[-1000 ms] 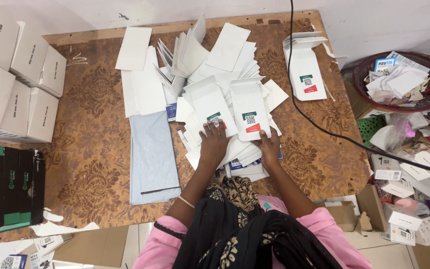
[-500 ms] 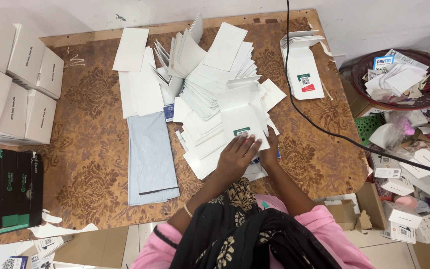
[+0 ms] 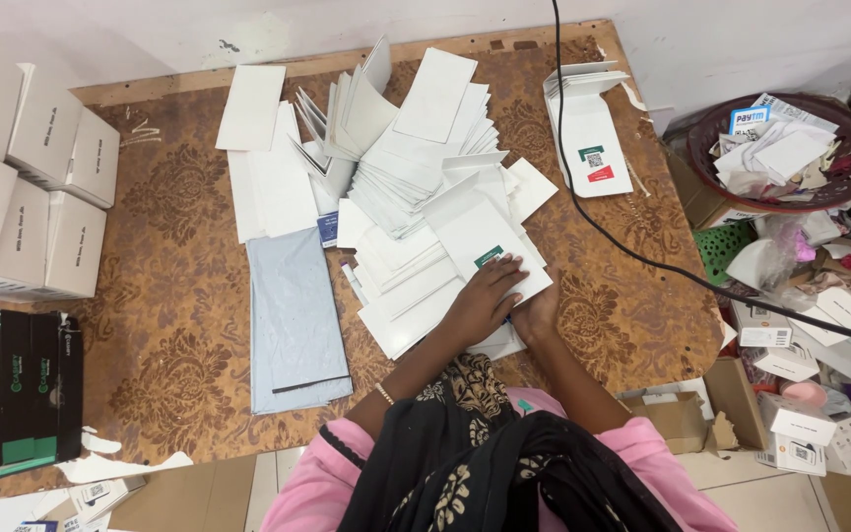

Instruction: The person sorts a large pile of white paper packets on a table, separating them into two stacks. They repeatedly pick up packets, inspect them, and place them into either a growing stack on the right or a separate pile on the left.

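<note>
A loose heap of white folded cards (image 3: 416,187) covers the middle of a brown patterned table (image 3: 179,296). My left hand (image 3: 485,296) lies flat, fingers together, on the top card (image 3: 480,236) at the near end of the heap, pressing it down. My right hand (image 3: 539,313) is beside it, mostly hidden under the left hand and the card edge. A card with a green and red label (image 3: 593,158) lies apart at the far right of the table. A grey plastic mailer (image 3: 293,320) lies to the left of the heap.
White boxes (image 3: 22,187) are stacked at the far left, with black and green boxes (image 3: 12,389) nearer. A black cable (image 3: 622,236) crosses the table's right side. A brown bowl of scraps (image 3: 790,148) and small cartons (image 3: 800,394) crowd the right.
Two labelled cards held apart a second ago have been brought together. My left hand has moved right over the top card, covering most of its label, next to my right hand.
</note>
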